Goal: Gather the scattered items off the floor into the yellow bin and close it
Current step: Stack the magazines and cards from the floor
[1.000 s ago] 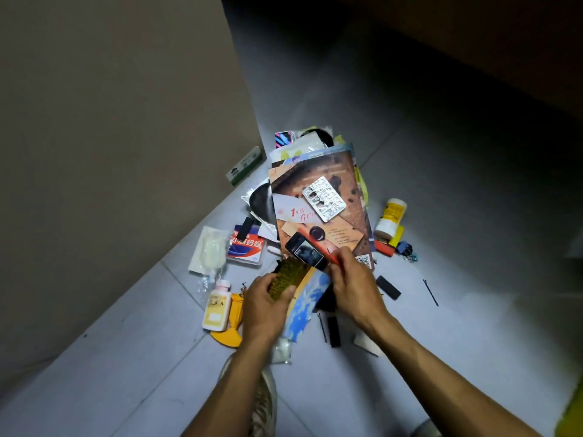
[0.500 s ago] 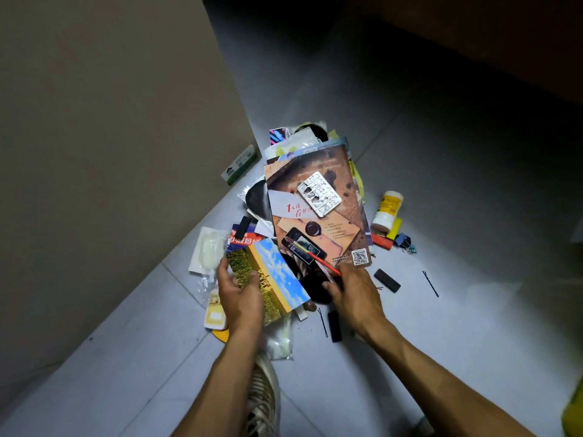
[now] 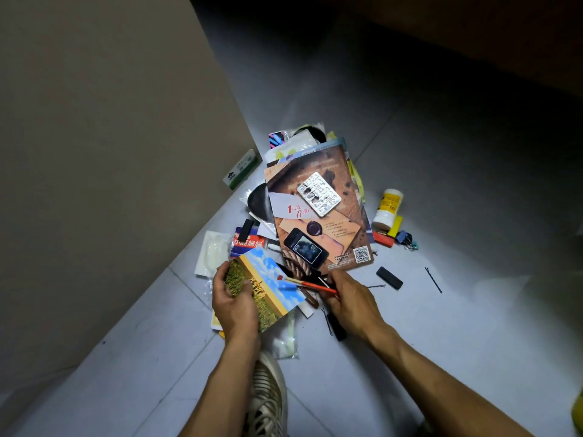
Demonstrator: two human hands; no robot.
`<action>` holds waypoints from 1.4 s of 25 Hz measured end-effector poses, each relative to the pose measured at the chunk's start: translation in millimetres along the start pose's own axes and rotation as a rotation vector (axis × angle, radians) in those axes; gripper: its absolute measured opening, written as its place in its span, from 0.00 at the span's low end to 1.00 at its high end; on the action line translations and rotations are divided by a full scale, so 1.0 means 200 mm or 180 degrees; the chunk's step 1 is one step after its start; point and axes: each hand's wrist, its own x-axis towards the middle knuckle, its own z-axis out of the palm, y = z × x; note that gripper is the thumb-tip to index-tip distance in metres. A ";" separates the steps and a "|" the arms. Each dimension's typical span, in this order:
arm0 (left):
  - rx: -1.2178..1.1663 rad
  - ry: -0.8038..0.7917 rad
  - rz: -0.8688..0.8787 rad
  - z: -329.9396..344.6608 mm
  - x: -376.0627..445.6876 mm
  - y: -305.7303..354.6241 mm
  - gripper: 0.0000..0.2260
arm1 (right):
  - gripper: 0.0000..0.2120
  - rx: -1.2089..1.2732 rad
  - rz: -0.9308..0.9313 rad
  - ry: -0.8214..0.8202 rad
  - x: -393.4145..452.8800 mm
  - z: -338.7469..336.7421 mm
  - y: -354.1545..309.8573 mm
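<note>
The scene is dim, with one pool of cool light falling on the grey tiled floor near the middle and right. Brightness fades fast toward the top, where the far floor sinks into near-black shadow. The beige wall on the left is evenly and softly lit, without glare. The blister pack catches small bright glints. Wide-angle distortion bends the tile lines and stretches the forearms at the lower edge. The centre is fairly sharp; the corners are soft.

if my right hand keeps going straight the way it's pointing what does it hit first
Probably the landscape postcard that the left hand holds: the right hand pinches a red pencil aimed leftward, and its tip already overlaps the card in the picture. Depth is unclear, so it may pass above.
</note>
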 end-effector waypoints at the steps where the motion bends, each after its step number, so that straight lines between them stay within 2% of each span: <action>1: -0.0119 -0.0012 -0.0039 0.01 0.00 0.01 0.21 | 0.07 0.0238 -0.0030 -0.0146 -0.01 -0.04 0.02; 3: -0.0273 -0.0035 -0.0048 0.04 -0.01 0.03 0.20 | 0.05 0.0681 -0.0063 -0.0334 -0.04 -0.11 0.06; 4: -0.0365 -0.0055 -0.0021 0.05 -0.02 0.05 0.20 | 0.08 0.0828 -0.0071 -0.0363 -0.07 -0.16 0.07; 5: -0.0473 -0.0075 -0.0001 0.07 -0.04 0.07 0.21 | 0.10 0.0915 -0.0095 -0.0360 -0.11 -0.20 0.09; 7: -0.0712 -0.0077 0.0001 0.10 -0.09 0.13 0.20 | 0.04 0.0940 -0.0089 -0.0310 -0.21 -0.29 0.13; 10: -0.0957 -0.0156 -0.0019 0.12 -0.19 0.20 0.20 | 0.04 0.1080 -0.0036 -0.0192 -0.38 -0.44 0.15; 14: -0.0989 -0.0594 0.0074 0.19 -0.46 0.26 0.20 | 0.10 0.1681 0.0097 0.0420 -0.62 -0.70 0.11; 18: -0.0854 -0.1454 0.0203 0.37 -0.84 0.31 0.20 | 0.08 0.2166 0.0513 0.1409 -0.92 -0.96 0.16; 21: -0.0429 -0.2277 0.0663 0.53 -1.20 0.30 0.22 | 0.06 0.2290 0.0671 0.2293 -1.19 -1.14 0.26; 24: 0.0073 -0.3297 0.1026 0.70 -1.65 0.21 0.21 | 0.06 0.2008 0.1006 0.3169 -1.51 -1.29 0.42; 26: 0.0510 -0.3874 0.1246 0.78 -1.92 0.15 0.21 | 0.10 0.1828 0.1173 0.3460 -1.70 -1.36 0.51; 28: 0.0791 -0.4282 0.1329 0.85 -2.10 0.10 0.23 | 0.11 0.1715 0.1387 0.3562 -1.80 -1.41 0.58; 29: 0.0921 -0.4463 0.1245 0.88 -2.18 0.09 0.25 | 0.09 0.1615 0.1538 0.3574 -1.84 -1.44 0.61; 30: 0.1076 -0.4605 0.1144 0.89 -2.23 0.08 0.26 | 0.05 0.1508 0.1717 0.3519 -1.87 -1.47 0.63; 31: 0.1184 -0.4694 0.1039 0.90 -2.26 0.07 0.27 | 0.07 0.1413 0.1859 0.3389 -1.88 -1.50 0.64; 33: 0.1127 -0.4714 0.0947 0.90 -2.25 0.06 0.23 | 0.22 0.1209 0.2038 0.3009 -1.88 -1.53 0.65; 35: 0.1072 -0.4561 0.1101 0.87 -2.17 0.08 0.21 | 0.31 0.1021 0.1887 0.2835 -1.82 -1.53 0.62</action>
